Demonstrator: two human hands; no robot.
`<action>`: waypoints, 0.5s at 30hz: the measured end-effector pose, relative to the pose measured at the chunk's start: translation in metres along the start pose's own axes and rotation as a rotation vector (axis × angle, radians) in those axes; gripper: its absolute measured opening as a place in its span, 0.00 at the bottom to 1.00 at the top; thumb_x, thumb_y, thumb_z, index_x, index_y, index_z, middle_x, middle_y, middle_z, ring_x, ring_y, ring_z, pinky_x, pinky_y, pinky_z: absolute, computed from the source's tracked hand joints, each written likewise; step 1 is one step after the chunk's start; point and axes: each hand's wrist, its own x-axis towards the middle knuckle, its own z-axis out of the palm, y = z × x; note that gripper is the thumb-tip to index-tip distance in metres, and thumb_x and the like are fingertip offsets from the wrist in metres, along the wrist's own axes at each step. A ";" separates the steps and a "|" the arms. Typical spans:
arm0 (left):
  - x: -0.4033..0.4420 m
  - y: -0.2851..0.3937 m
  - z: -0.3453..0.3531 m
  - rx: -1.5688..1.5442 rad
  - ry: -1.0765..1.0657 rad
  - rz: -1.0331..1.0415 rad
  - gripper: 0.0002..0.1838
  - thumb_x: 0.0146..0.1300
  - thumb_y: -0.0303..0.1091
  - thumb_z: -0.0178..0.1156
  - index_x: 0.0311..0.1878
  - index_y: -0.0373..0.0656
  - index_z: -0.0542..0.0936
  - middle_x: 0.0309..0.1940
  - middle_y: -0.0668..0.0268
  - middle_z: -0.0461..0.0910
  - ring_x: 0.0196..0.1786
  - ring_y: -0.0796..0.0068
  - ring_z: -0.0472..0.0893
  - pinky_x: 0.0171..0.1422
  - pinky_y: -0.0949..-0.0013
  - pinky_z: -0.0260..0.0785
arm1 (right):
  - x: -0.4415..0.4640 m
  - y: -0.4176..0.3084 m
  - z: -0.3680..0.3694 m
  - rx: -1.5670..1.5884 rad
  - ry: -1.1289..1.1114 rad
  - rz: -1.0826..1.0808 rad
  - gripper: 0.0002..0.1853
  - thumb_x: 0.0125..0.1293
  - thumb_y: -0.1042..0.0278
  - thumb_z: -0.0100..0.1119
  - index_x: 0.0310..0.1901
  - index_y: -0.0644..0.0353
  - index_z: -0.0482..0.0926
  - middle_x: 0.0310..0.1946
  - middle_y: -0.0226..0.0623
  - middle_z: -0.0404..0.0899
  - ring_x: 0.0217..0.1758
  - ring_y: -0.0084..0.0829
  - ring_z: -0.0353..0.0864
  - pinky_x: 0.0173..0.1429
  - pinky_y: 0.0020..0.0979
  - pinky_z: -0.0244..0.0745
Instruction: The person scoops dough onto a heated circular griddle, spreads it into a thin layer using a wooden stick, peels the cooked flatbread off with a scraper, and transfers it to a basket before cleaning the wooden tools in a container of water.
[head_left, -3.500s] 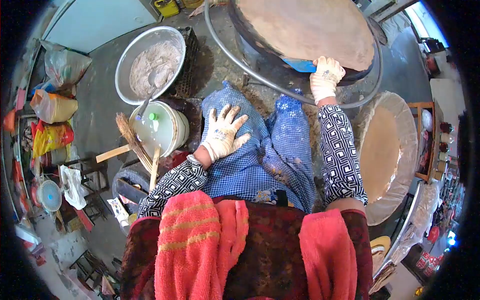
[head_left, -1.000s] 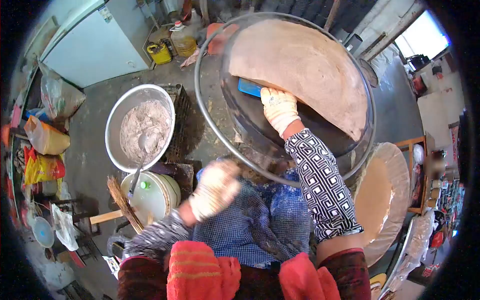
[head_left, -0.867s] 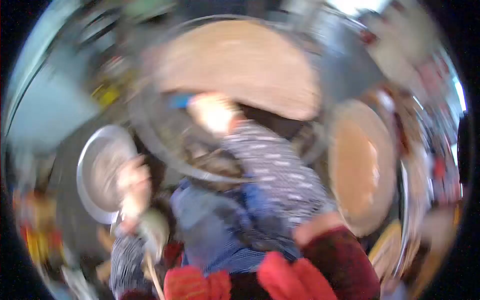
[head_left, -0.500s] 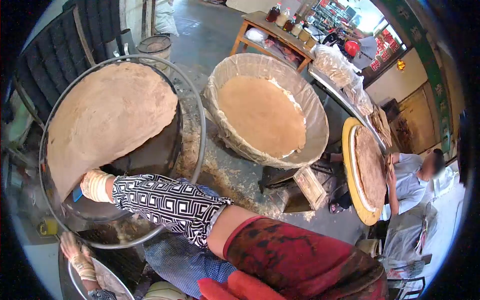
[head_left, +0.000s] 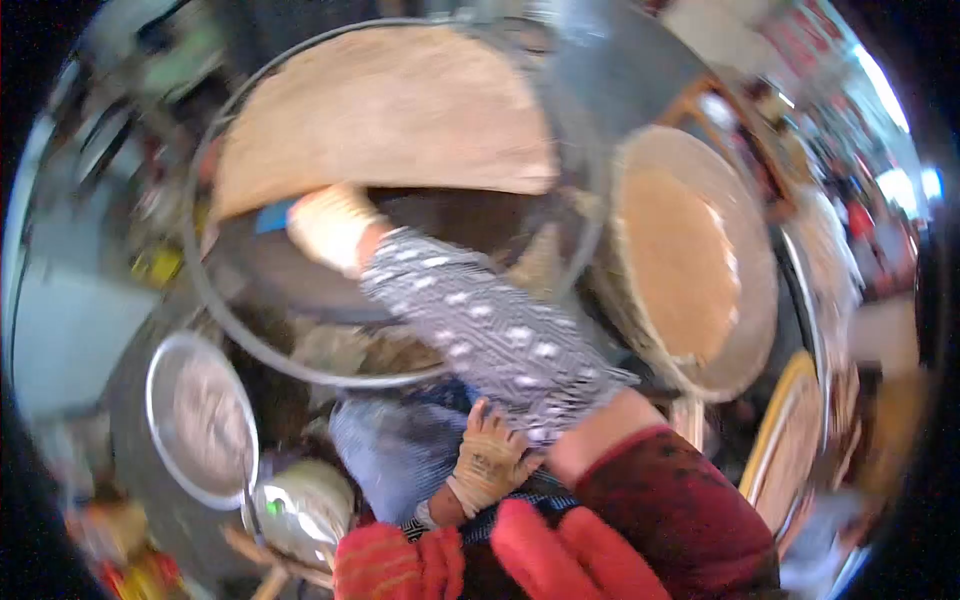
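Note:
My right hand (head_left: 335, 228), in a pale glove, is closed around a blue scraper (head_left: 275, 216). The scraper lies at the near edge of a large thin tan pancake (head_left: 390, 110), which covers the far half of a dark round griddle (head_left: 300, 280). The pancake's near edge runs almost straight across the griddle. My left hand (head_left: 490, 462), also gloved, has its fingers spread in front of my body, close to my right sleeve (head_left: 470, 310). It holds nothing. Motion blurs the view.
A metal ring (head_left: 230, 335) surrounds the griddle. On the left stands a metal basin (head_left: 155, 400) of pale batter-like stuff, beside a light bucket (head_left: 310, 500). To the right is a lined basket (head_left: 755, 320) with a tan stack in it, and a yellow round board (head_left: 765, 430).
My view has swung left and down. My left hand has moved from beside the basin to in front of my body. My right hand stays by the pancake's edge with the scraper.

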 end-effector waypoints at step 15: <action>-0.104 -0.051 -0.056 0.270 -0.137 -0.764 0.35 0.58 0.61 0.57 0.65 0.53 0.71 0.68 0.56 0.62 0.71 0.40 0.55 0.69 0.25 0.36 | 0.058 0.022 0.009 -0.267 -0.346 0.126 0.16 0.68 0.69 0.45 0.53 0.63 0.77 0.46 0.47 0.84 0.47 0.41 0.86 0.45 0.44 0.80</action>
